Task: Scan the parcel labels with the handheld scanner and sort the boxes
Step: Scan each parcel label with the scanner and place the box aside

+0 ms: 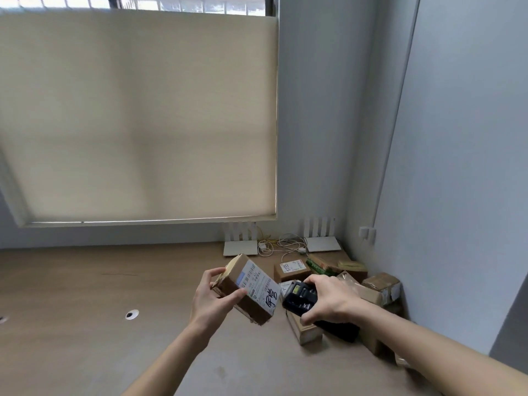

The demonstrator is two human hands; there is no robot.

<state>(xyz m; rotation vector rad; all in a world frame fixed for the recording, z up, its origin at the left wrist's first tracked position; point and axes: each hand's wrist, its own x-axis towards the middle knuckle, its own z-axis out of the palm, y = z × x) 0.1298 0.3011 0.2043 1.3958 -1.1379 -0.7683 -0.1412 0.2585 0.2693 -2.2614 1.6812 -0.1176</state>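
The left hand (213, 298) is grasping a brown cardboard parcel (248, 290), thumb on its near face and fingers curled round the far left end, and is holding it tilted above the wooden desk (85, 310). A white shipping label (258, 285) is facing up on the parcel; it is carrying barcodes, a pale blue block and large handwritten black characters near its right end. The printed text is too small to read.

The right hand (328, 300) is gripping a black handheld scanner (300, 297) from above, fingers wrapped round its body. The scanner's head is pointing left, just beside the label's right end.

A pile of further boxes (371, 292) is lying at the far right of the desk, in the wall corner. One box (291, 270) in that pile is showing a white label with handwritten marks that cannot be read. Two white routers (240, 247) with upright antennas and a tangle of cables (283, 244) are sitting at the far edge, below a beige roller blind (137, 115). A round cable hole (132, 314) is showing in the desk at the left.
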